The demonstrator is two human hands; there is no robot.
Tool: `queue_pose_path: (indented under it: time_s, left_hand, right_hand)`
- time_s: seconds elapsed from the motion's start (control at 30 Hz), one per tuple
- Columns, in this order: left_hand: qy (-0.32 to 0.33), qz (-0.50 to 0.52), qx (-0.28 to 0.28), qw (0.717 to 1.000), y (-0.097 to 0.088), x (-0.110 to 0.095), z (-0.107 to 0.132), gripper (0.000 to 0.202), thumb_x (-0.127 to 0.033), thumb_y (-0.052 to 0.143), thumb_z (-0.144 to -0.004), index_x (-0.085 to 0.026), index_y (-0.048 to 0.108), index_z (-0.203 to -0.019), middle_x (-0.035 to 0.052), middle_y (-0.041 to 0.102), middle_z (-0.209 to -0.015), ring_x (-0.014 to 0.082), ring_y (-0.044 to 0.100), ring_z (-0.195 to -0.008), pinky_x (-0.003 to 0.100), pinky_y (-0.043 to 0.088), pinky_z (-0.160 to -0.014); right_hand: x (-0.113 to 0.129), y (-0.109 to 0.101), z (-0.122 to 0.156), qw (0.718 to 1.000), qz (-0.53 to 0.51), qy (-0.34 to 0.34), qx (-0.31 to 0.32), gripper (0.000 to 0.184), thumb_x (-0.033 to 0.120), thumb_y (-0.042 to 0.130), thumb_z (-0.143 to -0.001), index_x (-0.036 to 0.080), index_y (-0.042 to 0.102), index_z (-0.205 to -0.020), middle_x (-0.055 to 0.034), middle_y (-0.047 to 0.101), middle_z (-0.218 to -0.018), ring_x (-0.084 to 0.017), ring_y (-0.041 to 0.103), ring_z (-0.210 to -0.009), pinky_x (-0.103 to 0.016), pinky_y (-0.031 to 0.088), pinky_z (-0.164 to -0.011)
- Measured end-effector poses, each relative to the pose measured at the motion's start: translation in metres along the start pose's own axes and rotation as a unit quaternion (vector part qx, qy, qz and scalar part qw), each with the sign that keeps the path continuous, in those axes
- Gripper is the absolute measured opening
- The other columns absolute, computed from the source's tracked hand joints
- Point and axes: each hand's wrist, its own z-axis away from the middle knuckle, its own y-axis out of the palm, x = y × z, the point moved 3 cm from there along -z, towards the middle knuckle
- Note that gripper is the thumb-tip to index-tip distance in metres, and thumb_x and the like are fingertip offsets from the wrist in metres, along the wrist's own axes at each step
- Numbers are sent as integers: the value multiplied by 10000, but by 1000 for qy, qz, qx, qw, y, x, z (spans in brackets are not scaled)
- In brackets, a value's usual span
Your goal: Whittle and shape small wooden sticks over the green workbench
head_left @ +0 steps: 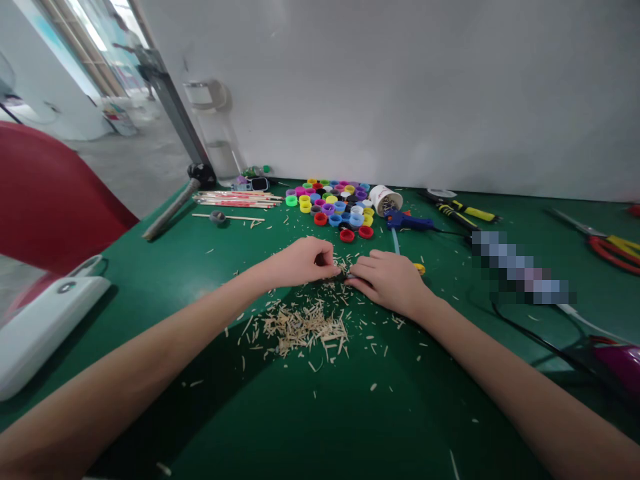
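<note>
My left hand (306, 261) is closed in a pinch, thumb and forefinger meeting over scattered wood slivers. A small dark piece shows at its fingertips, too small to name. Facing it, my right hand (387, 279) is closed with its fingers curled. Something thin and greyish sticks out at its fingertips, almost touching the dark piece; most of it is hidden. A yellow object (419, 269) peeks out behind the right hand's knuckles. Just nearer to me lies a loose pile of pale wood slivers (305, 327) on the green tabletop (320, 427).
Colourful bottle caps (327, 209) stand beyond my hands, beside a tipped white tub (385, 199) and blue glue gun (410, 221). Pliers (455, 215) and scissors (600, 240) lie right. Packaged sticks (237, 199) and a white power bank (53, 327) lie left. A person stands far behind.
</note>
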Motion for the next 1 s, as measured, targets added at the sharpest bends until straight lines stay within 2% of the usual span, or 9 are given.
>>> queue_pose_path:
  time_s: [0.2,0.43,0.67,0.87,1.0]
  left_hand:
    - [-5,-2,0,1000,-1,-1,0,235,-373,585,-784,-188,490,-673,-5,557,-639,95,454,-540,250,335,-506]
    - [-2,3,2,1000,0,-3,2,236,-371,585,-787,-189,488,-671,-1,564,-647,96,461,-543,250,347,-513]
    - [-5,-3,2,1000,0,-2,1,251,-385,572,-793,-192,462,-675,-1,552,-659,98,452,-554,251,337,-515]
    - [1,-2,6,1000,0,-2,2,257,-398,559,-798,-195,459,-676,3,554,-664,102,451,-560,255,335,-521]
    - [-2,-2,4,1000,0,-1,2,256,-402,554,-797,-197,456,-677,7,550,-668,111,458,-572,265,334,-529]
  right_hand:
    - [1,0,4,999,21,-2,-31,335,407,393,-950,189,621,-836,-19,636,-764,-147,470,-699,-277,260,-590]
    - [1,0,-1,1000,-4,-9,-5,350,410,382,-953,200,603,-780,-11,635,-737,-140,472,-679,-261,243,-568]
    - [2,-1,3,999,19,-9,-34,331,398,391,-952,190,618,-831,-23,637,-753,-149,482,-700,-271,269,-593]
    - [1,-2,-2,1000,-8,-9,0,352,408,387,-951,196,607,-778,-16,634,-734,-141,484,-678,-259,260,-564]
    - [2,-2,1,1000,4,-13,-16,354,402,377,-956,189,617,-807,-20,629,-736,-147,483,-678,-270,274,-578]
